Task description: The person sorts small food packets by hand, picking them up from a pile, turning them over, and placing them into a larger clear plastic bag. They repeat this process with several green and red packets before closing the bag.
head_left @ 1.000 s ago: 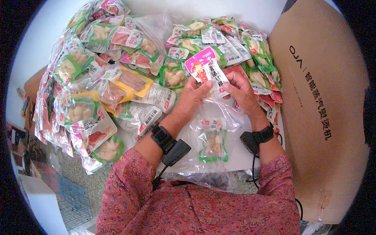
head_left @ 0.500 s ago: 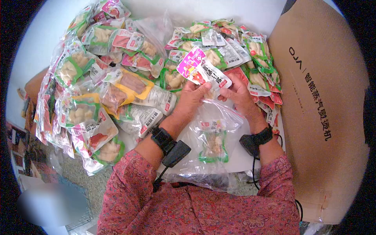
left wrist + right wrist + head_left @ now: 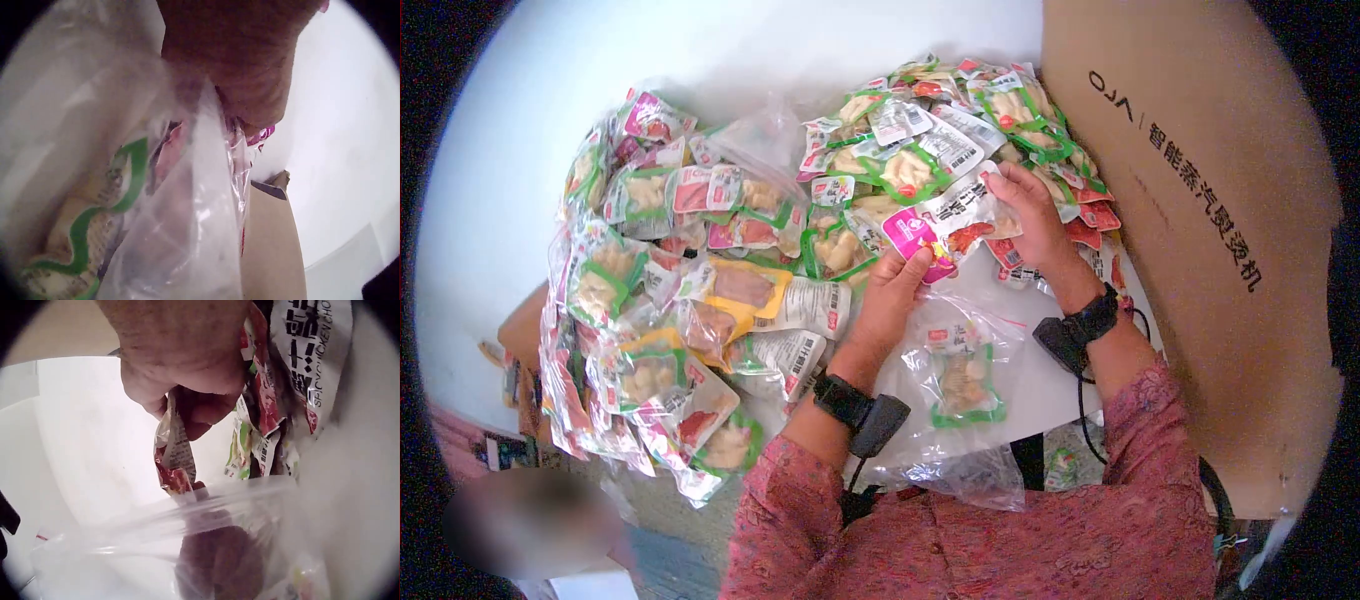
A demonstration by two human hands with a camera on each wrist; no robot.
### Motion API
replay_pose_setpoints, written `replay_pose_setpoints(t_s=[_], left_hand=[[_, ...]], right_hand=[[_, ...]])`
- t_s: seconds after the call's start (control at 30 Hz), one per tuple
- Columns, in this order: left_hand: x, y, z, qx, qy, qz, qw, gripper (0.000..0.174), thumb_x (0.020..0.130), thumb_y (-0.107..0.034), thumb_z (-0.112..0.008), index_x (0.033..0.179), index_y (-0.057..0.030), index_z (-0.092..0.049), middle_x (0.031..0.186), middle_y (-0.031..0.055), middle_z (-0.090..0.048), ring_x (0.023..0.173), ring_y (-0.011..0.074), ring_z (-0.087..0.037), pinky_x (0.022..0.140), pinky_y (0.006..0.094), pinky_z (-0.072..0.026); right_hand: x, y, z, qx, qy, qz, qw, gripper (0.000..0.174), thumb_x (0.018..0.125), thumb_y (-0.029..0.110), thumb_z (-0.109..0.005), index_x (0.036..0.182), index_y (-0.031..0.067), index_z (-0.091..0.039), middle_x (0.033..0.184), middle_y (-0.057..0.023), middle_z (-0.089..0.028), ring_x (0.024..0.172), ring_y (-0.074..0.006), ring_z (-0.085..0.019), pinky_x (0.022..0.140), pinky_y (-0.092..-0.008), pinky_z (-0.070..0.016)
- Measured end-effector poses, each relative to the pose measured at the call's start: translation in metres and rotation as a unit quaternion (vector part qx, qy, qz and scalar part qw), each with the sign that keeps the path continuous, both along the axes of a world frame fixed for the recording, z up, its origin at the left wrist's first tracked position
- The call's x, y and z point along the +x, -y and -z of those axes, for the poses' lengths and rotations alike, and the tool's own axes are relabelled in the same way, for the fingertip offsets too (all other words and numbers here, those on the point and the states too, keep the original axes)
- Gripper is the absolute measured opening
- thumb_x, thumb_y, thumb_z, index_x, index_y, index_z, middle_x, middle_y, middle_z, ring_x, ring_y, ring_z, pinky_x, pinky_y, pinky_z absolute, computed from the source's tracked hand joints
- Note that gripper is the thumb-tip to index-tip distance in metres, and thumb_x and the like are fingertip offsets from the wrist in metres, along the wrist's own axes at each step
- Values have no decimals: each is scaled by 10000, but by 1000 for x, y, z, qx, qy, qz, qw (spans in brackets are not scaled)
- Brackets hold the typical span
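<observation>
Between both hands is a white and pink snack packet [image 3: 960, 232] with a picture of reddish meat. My left hand [image 3: 890, 295] pinches its pink lower left end, thumb on top. At the upper right end, my right hand [image 3: 1035, 215] grips the packet; in the right wrist view that hand [image 3: 181, 356] has the packet [image 3: 174, 459] hanging under its fingers. Just below the hands lies a clear plastic bag [image 3: 920, 400] with a green-edged packet [image 3: 968, 385] inside. Clear plastic partly covers my left hand [image 3: 234, 56] in the left wrist view.
A large heap of snack packets [image 3: 645, 190] in clear bags spreads at the left, beyond the table's front edge. Another heap of packets [image 3: 910, 170] stands at the back right. A tall cardboard box [image 3: 1170, 200] walls off the right side. Black cords hang from the wrist cameras.
My right hand has moved up and away from my left, and the packet has turned, its printed end now pointing up right. The head view has also shifted.
</observation>
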State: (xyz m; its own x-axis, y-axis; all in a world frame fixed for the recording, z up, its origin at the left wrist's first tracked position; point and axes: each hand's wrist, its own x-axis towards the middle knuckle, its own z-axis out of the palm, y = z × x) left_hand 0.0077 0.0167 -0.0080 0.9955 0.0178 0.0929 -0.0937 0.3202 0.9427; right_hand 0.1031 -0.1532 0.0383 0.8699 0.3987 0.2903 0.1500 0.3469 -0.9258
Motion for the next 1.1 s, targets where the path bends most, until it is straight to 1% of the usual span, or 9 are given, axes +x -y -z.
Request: replay_pose_setpoints(t_s=[0.1, 0.2, 0.27, 0.3, 0.4, 0.47, 0.57, 0.7, 1.1], left_hand=[[-4, 3, -7, 28, -10, -19, 999, 199, 870, -219, -485, 986, -81, -569, 857, -2, -610, 734, 52, -548, 598, 183, -409], [-4, 8, -14, -24, -53, -86, 995, 187, 866, -202, -490, 991, -89, -572, 860, -10, -610, 737, 45, -541, 616, 184, -416], [6, 2, 0, -98, -38, -98, 990, 180, 861, -194, -497, 997, -100, -569, 866, -6, -616, 724, 49, -547, 605, 177, -413], [4, 3, -4, -95, -38, -98, 990, 180, 861, -194, -497, 997, -100, -569, 866, -6, -616, 724, 49, -547, 605, 177, -413], [-4, 4, -12, -55, -61, -67, 994, 184, 853, -212, -513, 992, -106, -569, 767, -31, -590, 639, 39, -512, 547, 173, -382], [-9, 2, -11, 66, -65, -14, 996, 199, 851, -255, -516, 972, -109, -577, 655, -64, -513, 544, 24, -422, 486, 169, -316], [-9, -1, -5, -43, -37, 9, 998, 231, 852, -303, -510, 947, -106, -587, 605, -86, -434, 507, 16, -337, 460, 168, -261], [-5, 7, -14, -12, -21, -74, 997, 249, 878, -276, -471, 998, -87, -579, 683, -88, -500, 537, 6, -352, 470, 160, -271], [-2, 4, 0, 68, 27, -55, 996, 175, 855, -132, -510, 991, -54, -587, 681, -76, -460, 594, 22, -378, 527, 175, -321]], right_hand=[[6, 0, 7, 7, 5, 0, 1000, 227, 829, 250, -498, 851, 27, -525, 816, -14, -536, 764, -82, -512, 677, -227, -426], [4, -6, 9, 129, -58, -80, 987, 299, 826, 255, -513, 987, 4, -508, 849, -30, -540, 795, -92, -516, 709, -241, -438], [-8, -11, 4, -61, 34, -5, 998, 432, 817, 235, -538, 1155, -7, -420, 874, -41, -542, 798, -107, -527, 717, -251, -451], [-10, -14, 7, -38, -5, -39, 998, 540, 795, 212, -571, 1239, 8, -342, 902, -49, -548, 771, -116, -535, 693, -248, -457], [-11, -7, 0, -10, -8, -49, 999, 533, 778, 191, -587, 1231, 30, -359, 928, -56, -551, 746, -116, -538, 677, -245, -462], [-7, -3, -3, 0, -10, -46, 999, 525, 776, 180, -583, 1230, 38, -362, 940, -60, -552, 762, -115, -538, 689, -243, -460], [-3, 4, -7, -10, 19, -47, 999, 505, 771, 158, -574, 1222, 48, -376, 965, -66, -553, 810, -114, -536, 720, -243, -456], [-6, 8, -11, -61, 49, -90, 993, 471, 761, 144, -567, 1196, 53, -411, 1017, -71, -544, 893, -116, -527, 781, -254, -442], [5, 1, 6, -17, 29, -54, 998, 320, 824, 230, -518, 1067, 24, -493, 922, -8, -555, 826, -88, -520, 756, -228, -411]])
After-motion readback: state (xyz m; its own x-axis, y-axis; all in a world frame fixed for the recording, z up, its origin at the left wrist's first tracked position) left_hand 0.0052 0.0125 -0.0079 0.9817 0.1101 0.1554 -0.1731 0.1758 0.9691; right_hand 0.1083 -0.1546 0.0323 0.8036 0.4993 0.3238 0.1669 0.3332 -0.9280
